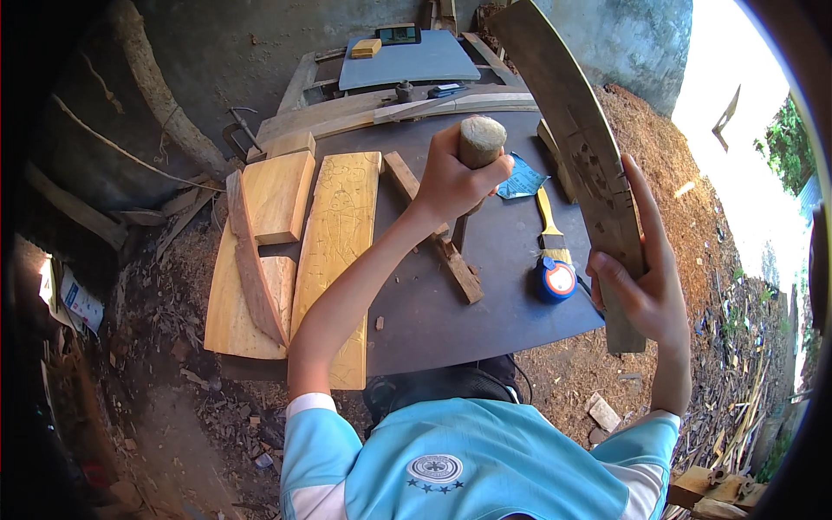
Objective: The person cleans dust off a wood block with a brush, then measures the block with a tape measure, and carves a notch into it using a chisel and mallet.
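My left hand (452,178) is raised over the table's middle, closed around a thick round wooden handle (483,141) with its pale end up. What the handle belongs to is mostly hidden below my fist. On the right, my right hand (646,282) grips the edge of a long dark wooden board (576,121), thumb on its face and fingers along its outer side. The board stands tilted beyond the table's right edge, with chipped marks on its face. Beneath my left hand lies a narrow notched wood strip (458,270). My left forearm passes over a yellow plank (336,204) with drawn lines.
Wood blocks (279,195) and a curved brown piece (247,260) lie on the table's left. A brush (547,221), blue tape measure (556,279) and blue sandpaper (522,179) lie at right. A clamp (241,130) is at the far left. Shavings cover the ground.
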`<control>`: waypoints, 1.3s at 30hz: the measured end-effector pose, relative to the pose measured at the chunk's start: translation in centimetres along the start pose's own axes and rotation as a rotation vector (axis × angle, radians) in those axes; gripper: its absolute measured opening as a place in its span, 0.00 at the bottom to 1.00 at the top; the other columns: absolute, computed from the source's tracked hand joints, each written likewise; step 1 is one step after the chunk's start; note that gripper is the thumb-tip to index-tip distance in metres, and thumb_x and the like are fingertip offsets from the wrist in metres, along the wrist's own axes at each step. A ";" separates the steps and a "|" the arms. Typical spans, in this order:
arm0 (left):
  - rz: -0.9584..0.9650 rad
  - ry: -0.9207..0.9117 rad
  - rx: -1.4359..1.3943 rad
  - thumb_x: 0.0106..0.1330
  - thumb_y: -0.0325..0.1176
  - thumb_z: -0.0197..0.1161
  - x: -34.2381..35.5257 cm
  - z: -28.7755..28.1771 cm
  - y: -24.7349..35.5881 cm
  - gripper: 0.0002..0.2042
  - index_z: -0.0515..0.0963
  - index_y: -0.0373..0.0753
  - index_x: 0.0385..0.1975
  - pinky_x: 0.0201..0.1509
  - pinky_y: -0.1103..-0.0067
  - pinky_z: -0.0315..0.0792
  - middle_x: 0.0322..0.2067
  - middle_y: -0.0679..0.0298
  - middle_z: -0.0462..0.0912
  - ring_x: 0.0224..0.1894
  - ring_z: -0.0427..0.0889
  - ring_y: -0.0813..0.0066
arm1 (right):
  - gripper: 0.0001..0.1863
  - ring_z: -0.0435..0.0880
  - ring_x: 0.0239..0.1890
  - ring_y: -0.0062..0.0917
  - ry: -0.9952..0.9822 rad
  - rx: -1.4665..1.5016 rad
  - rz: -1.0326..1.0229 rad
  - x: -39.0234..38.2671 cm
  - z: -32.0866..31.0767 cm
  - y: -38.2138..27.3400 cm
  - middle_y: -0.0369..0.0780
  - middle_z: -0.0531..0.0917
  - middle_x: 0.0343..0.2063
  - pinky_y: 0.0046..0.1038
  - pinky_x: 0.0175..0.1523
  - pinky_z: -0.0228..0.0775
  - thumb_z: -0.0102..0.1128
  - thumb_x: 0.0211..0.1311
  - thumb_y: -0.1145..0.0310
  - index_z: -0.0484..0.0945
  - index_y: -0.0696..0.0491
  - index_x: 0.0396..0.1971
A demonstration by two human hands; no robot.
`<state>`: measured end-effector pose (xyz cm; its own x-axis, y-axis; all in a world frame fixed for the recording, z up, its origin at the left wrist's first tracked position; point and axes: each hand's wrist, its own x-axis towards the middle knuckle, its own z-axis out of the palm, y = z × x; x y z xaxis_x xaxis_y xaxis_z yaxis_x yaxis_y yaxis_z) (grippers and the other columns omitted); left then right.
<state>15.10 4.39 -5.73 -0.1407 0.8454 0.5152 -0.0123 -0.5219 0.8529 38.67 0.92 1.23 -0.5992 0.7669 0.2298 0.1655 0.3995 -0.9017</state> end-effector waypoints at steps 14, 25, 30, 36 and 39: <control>0.085 0.006 0.146 0.51 0.23 0.59 -0.3 0.6 -0.9 0.04 0.71 0.36 0.20 0.19 0.85 0.66 0.15 0.69 0.73 0.16 0.73 0.86 | 0.37 0.77 0.18 0.23 0.093 -0.138 0.036 0.8 -1.5 -3.0 0.42 0.77 0.21 0.24 0.23 0.70 0.50 0.53 0.82 0.54 0.41 0.63; 0.083 0.012 0.255 0.43 0.27 0.63 -0.5 1.5 -0.6 0.08 0.74 0.34 0.25 0.30 0.79 0.71 0.20 0.61 0.79 0.24 0.78 0.80 | 0.37 0.73 0.20 0.16 -0.138 -0.286 -0.060 4.3 0.2 -1.9 0.42 0.77 0.30 0.20 0.24 0.69 0.54 0.56 0.80 0.51 0.47 0.64; 0.141 -0.045 0.208 0.48 0.26 0.63 0.0 2.1 -0.4 0.05 0.73 0.36 0.23 0.29 0.83 0.69 0.20 0.68 0.77 0.25 0.75 0.85 | 0.27 0.74 0.21 0.19 0.267 -0.126 -0.278 2.9 -5.5 -4.4 0.42 0.78 0.28 0.20 0.24 0.69 0.52 0.61 0.74 0.58 0.53 0.60; 0.126 -0.019 0.238 0.49 0.25 0.62 -0.3 1.8 -0.9 0.04 0.73 0.36 0.21 0.23 0.83 0.69 0.17 0.68 0.76 0.19 0.75 0.84 | 0.18 0.77 0.31 0.23 0.122 -0.286 -0.404 3.5 -1.9 0.5 0.43 0.76 0.37 0.22 0.33 0.72 0.51 0.58 0.74 0.63 0.55 0.49; 0.034 -0.016 0.162 0.50 0.24 0.62 -0.9 1.3 -0.6 0.04 0.73 0.36 0.21 0.21 0.84 0.68 0.16 0.68 0.75 0.17 0.74 0.84 | 0.39 0.76 0.25 0.19 -0.134 -0.252 -0.018 2.7 -0.3 0.2 0.40 0.77 0.30 0.23 0.28 0.71 0.51 0.54 0.82 0.47 0.48 0.65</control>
<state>16.53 4.10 -6.60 -0.1230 0.8300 0.5440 0.1527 -0.5258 0.8368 37.32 3.19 1.76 -0.6993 0.6920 0.1791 0.3334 0.5375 -0.7745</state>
